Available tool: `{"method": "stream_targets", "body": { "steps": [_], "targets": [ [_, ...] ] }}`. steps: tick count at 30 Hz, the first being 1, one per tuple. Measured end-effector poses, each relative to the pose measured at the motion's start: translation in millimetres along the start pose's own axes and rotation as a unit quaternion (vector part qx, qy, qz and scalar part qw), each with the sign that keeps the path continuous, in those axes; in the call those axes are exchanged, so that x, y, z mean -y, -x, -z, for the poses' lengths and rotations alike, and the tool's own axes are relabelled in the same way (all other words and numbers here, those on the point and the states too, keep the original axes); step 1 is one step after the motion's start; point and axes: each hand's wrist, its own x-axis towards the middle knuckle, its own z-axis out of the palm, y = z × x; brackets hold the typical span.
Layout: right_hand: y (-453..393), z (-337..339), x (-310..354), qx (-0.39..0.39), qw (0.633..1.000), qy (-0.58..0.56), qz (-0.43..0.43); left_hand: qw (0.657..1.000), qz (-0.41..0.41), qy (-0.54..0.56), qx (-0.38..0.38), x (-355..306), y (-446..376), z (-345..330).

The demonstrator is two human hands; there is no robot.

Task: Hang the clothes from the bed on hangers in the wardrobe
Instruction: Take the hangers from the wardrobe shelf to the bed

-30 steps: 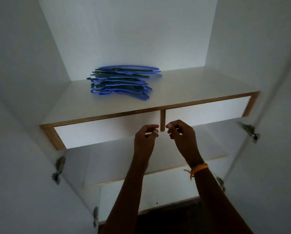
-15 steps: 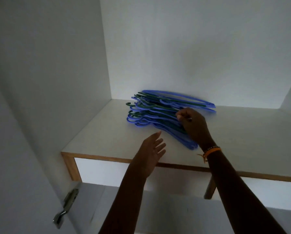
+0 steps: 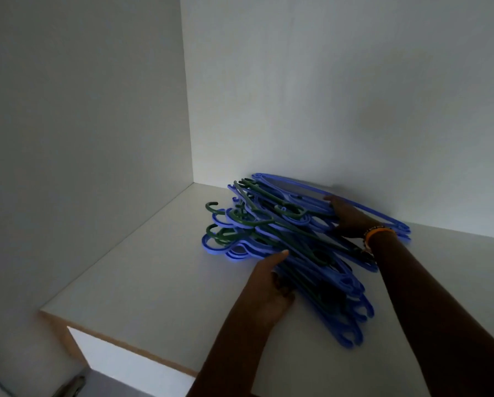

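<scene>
Blue and green plastic hangers (image 3: 283, 242) lie flat in a loose pile, hooks leftward, on the shelf (image 3: 142, 285) near its back corner.

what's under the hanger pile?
The pile of blue and green hangers lies on the white wardrobe shelf. The left hand grips its near edge, the right hand its far side. Anything directly beneath is covered.

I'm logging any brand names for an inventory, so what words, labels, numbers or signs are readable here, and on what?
None: no readable text shows anywhere in this view.
Pile of hangers: blue and green plastic, no legible marking.
Shelf and white wardrobe walls: plain, no label.
Orange wristband on the right hand: dim, no lettering can be made out.
Left hand: nothing written.
</scene>
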Motion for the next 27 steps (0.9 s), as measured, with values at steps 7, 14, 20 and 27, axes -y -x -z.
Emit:
{"method": "stream_targets", "body": {
  "steps": [7,14,20,27],
  "targets": [
    [-12,0,-12,-0.002,0.989,0.136,-0.051,1.000,-0.023,0.008,-0.020,-7,-17,-15],
    [-6,2,-12,0.027,0.995,0.009,-0.093,0.999,-0.035,-0.017,0.019,3,-12,-28],
    [-7,7,3,0.111,0.975,-0.161,-0.106,0.993,-0.080,0.082,0.023,7,-25,-25],
    [17,39,41,0.114,0.940,-0.295,-0.126,0.991,-0.097,0.086,-0.019,9,-38,-28]
  ]
}}
